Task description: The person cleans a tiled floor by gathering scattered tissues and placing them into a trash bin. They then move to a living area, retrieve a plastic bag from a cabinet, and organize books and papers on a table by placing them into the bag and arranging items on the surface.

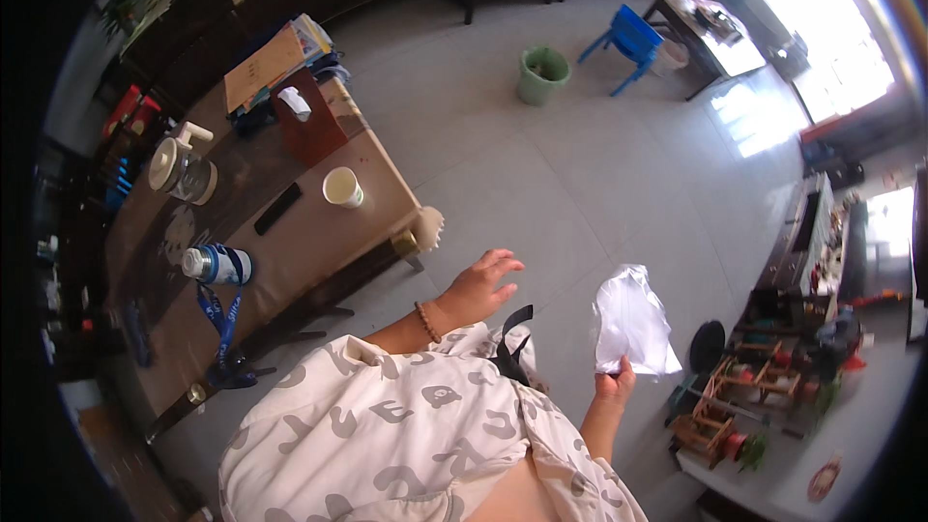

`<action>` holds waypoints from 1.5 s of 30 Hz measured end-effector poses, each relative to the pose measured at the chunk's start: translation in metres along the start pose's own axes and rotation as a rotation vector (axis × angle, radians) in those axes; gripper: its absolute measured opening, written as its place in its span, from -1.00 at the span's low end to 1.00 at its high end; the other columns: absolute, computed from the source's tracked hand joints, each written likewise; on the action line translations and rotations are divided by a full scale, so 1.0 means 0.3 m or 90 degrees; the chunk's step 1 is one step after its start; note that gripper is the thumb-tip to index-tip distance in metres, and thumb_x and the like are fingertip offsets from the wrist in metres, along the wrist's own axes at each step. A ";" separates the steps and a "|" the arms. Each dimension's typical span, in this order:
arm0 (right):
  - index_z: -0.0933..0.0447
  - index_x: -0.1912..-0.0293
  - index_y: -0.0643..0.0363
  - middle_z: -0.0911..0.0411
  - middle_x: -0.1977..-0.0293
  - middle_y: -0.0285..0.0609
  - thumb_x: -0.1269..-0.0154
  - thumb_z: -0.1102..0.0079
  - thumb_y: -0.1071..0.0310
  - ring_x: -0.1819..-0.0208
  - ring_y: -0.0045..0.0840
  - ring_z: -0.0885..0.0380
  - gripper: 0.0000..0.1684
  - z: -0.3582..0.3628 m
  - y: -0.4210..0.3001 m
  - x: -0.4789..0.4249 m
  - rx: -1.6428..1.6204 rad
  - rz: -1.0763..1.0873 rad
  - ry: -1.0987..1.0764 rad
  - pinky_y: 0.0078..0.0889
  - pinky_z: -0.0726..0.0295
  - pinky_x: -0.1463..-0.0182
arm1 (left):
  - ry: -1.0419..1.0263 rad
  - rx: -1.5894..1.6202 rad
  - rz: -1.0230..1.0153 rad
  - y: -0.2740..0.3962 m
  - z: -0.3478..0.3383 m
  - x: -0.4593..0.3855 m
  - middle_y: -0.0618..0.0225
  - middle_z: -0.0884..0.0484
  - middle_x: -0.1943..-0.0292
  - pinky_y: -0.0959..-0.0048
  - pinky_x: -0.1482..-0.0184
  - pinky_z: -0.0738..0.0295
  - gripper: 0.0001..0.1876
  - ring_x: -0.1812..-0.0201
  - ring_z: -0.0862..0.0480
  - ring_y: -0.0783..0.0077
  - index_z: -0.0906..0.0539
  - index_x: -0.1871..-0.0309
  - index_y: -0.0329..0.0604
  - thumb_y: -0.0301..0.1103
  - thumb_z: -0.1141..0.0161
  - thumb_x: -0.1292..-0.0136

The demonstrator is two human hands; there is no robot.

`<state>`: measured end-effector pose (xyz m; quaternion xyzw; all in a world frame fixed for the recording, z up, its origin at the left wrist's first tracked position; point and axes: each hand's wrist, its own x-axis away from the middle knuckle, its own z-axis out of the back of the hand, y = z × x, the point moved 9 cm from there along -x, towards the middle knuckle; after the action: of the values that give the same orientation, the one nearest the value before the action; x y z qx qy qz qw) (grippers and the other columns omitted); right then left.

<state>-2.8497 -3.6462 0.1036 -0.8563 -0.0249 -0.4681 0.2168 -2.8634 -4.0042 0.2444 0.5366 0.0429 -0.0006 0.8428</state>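
Note:
My left hand (pixel 484 288), with a beaded bracelet (pixel 428 322) at the wrist, is held out over the floor and holds nothing. Its fingers are apart, a short way from the table's near corner. In my right hand (pixel 615 382), a crumpled, glossy white sheet (pixel 632 322) is pinched at its lower edge. Whether it is cloth, plastic or paper I cannot tell. A black strap (pixel 513 348) hangs at the front of my patterned apron (pixel 391 435), between my two hands.
On the table (pixel 348 232) at left stand a paper cup (pixel 342 187), a glass pitcher (pixel 183 170), a flask (pixel 217 264), a tissue box (pixel 308 119) and a black phone-like slab (pixel 278 209). A green bin (pixel 542 76) and blue chair (pixel 629 43) stand beyond. Wooden plant stands (pixel 725 413) are at right.

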 end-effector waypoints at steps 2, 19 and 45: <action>-0.33 -0.02 0.28 -0.42 0.02 -0.06 -0.28 0.18 0.39 -0.02 -0.26 -0.41 -0.66 -0.131 -0.005 -0.055 0.032 0.013 0.053 -0.08 -0.40 -0.11 | -0.002 0.048 0.063 -0.023 0.057 -0.106 0.17 -0.36 -0.03 0.47 0.10 -0.48 -0.70 0.17 -0.57 0.37 -0.46 0.04 -0.14 -0.44 -0.10 -0.12; -0.29 -0.02 0.30 -0.44 0.13 -0.10 -0.20 0.07 0.56 0.04 -0.37 -0.42 -0.65 -1.813 0.825 -0.454 0.562 -0.356 -0.477 -0.26 -0.41 -0.07 | 0.456 0.682 0.331 -0.410 0.425 -0.862 0.32 -0.41 -0.01 0.47 0.08 -0.44 -0.41 0.03 -0.46 0.49 -0.25 -0.16 -0.17 -0.14 -0.21 -0.13; -0.39 0.07 0.24 -0.49 0.23 -0.13 -0.24 0.00 0.41 0.15 -0.37 -0.49 -0.74 -2.476 2.505 -0.184 0.942 -0.549 -0.726 -0.37 -0.50 0.10 | 1.369 0.501 0.216 -0.768 1.595 -0.164 0.25 -0.50 0.07 0.41 0.07 -0.46 -0.62 0.09 -0.52 0.40 -0.38 -0.05 -0.30 -0.28 -0.07 -0.23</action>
<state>-3.2834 -4.6104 0.1448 -0.5214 -0.7116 0.1030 0.4596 -2.8890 -4.5368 0.2409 0.4841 0.6620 0.5559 0.1354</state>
